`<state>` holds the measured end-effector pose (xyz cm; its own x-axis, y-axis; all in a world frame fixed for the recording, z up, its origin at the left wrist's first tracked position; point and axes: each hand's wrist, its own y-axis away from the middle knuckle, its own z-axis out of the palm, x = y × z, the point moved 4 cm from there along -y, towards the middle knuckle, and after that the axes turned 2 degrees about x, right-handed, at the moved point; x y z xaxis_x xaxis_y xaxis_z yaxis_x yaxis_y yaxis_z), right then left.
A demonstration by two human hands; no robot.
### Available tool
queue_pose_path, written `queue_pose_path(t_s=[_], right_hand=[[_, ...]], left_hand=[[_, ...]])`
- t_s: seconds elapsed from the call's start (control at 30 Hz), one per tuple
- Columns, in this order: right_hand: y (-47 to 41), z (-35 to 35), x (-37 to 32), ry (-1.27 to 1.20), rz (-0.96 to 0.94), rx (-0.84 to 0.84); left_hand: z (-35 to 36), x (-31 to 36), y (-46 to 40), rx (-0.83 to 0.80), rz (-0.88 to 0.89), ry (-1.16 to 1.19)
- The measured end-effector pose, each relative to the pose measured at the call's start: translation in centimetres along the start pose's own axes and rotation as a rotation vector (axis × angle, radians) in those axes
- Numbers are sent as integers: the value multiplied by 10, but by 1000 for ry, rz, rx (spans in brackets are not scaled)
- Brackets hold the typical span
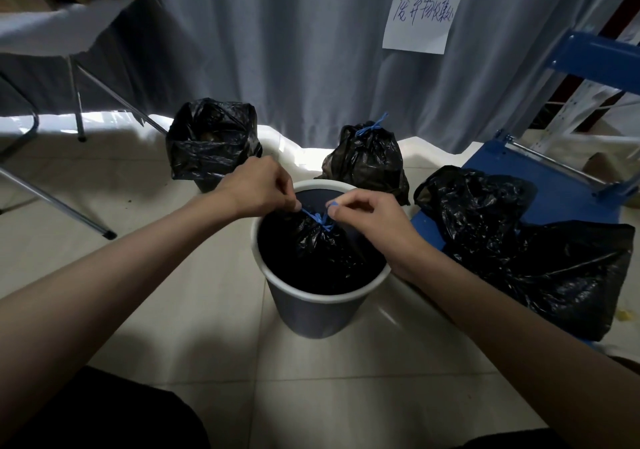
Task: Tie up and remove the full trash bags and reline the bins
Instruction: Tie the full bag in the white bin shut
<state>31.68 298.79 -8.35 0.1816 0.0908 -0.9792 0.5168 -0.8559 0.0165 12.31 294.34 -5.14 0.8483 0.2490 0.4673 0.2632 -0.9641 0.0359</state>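
A grey bin with a white rim (313,298) stands on the floor in front of me. Inside it sits a black trash bag (323,251), its neck gathered by a blue drawstring (320,219). My left hand (259,187) pinches the left end of the drawstring. My right hand (369,211) pinches the right end. Both ends are stretched apart over the bag's neck. Behind stands a second bin lined with an open black bag (211,140). A tied black bag (369,157) with a blue knot rests on the floor at the back.
Loose black bags (540,254) lie over a blue cart (554,185) on the right. A folding table with metal legs (79,102) stands at the left. A grey curtain (294,39) with a paper note (420,18) hangs behind.
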Motion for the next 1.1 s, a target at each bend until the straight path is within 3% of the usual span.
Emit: queue_pose_path(t_s=[0.2, 0.33, 0.5, 0.9, 1.1], right_hand=[[-7, 12, 6, -211, 89, -14], [-10, 18, 6, -205, 73, -17], [-12, 22, 8, -191, 84, -10], [-18, 22, 12, -25, 17, -49], [-19, 16, 16, -226, 180, 41]], left_hand=[[-13, 12, 12, -122, 70, 38], [-19, 15, 20, -224, 20, 255], [-26, 16, 21, -253, -30, 367], [-21, 29, 5, -140, 19, 606], [-18, 31, 4, -161, 32, 588]])
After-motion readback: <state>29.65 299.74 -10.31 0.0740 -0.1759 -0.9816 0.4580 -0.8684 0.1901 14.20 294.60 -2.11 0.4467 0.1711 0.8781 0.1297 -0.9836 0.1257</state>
